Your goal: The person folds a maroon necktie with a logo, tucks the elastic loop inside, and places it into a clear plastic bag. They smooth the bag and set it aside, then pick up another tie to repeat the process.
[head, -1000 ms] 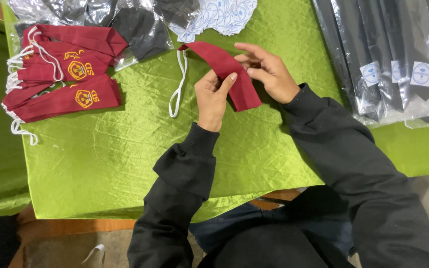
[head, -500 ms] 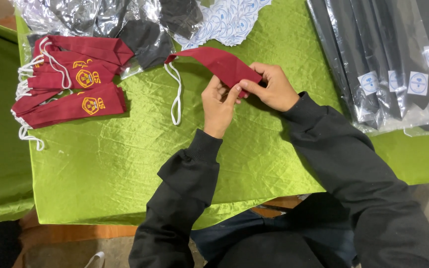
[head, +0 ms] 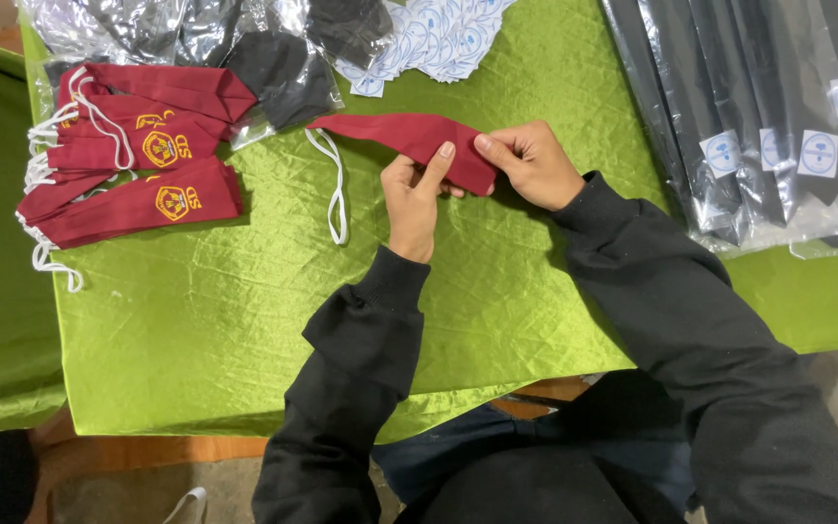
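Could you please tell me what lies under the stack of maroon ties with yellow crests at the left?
The stack of maroon crested ties lies on the crinkled green tablecloth, its top edge over clear plastic bags. Anything beneath the stack is covered.

Taking the green cloth [head: 244, 320] as reference: its near half, from the hands down to the front edge, offers unobstructed passage. Its far-left corner is blocked by a stack of maroon ties [head: 133, 165] with white cords [head: 334, 189], its far edge by plastic bags [head: 196, 39] and round stickers [head: 438, 34]. The right edge is occupied by bagged dark ties [head: 778, 116].
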